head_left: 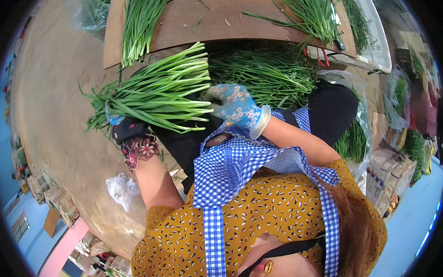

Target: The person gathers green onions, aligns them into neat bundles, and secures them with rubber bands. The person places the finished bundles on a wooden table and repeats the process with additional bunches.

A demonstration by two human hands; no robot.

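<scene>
The left hand (115,119) wraps the leafy end of the green bunch (156,92), held sideways between both hands; snug, not crushing, should suit. The right hand (236,105) curls at the pale stem ends (204,104); whether it pinches any, I cannot tell.

Vegetable sorting/packing workshop, looks like. Wooden worktop (222,23) with cut greens (142,24) beyond the right hand (237,106); heap of stalks (268,71) just past it. White plastic crate (373,25) farther right, clear bag of greens (355,138) right of the hand. Broad bare floor (66,95) left of the left hand (116,118).
</scene>
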